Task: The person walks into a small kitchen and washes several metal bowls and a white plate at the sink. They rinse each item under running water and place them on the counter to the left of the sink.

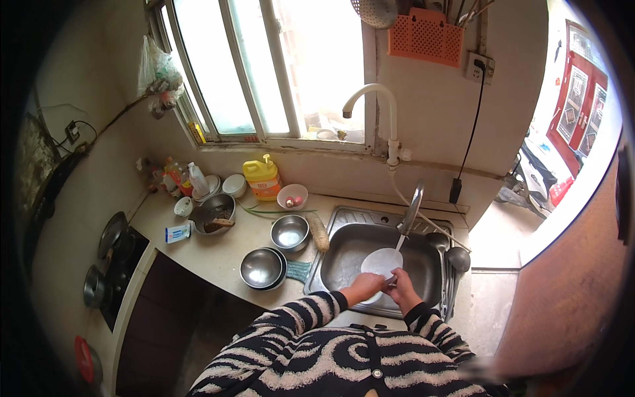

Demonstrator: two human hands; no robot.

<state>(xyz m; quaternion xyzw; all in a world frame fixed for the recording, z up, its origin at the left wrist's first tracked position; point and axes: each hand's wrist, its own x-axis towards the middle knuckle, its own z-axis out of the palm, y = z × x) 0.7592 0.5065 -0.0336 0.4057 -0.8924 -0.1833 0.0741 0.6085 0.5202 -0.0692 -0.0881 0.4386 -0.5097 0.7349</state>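
Observation:
Over the stainless steel sink (331, 270), my left hand (366, 287) and my right hand (403, 289) meet at the near side of a white bowl (378, 260). Between my fingers is a small greyish item (391, 280), too small and partly covered to name; my right hand grips it. Whether my left fingers hold it or only touch it is unclear. Water runs from the metal faucet (410, 218) into the bowl. Another white rim (373, 298) shows below my left hand, mostly hidden by it.
Left of the sink are stacked steel bowls (261, 268), another steel bowl (289, 232), a brown root vegetable (317, 232) and a green mesh cloth (298, 271). A ladle (457, 259) lies at the right rim. Behind stand a yellow jug (262, 177) and a white faucet (393, 114).

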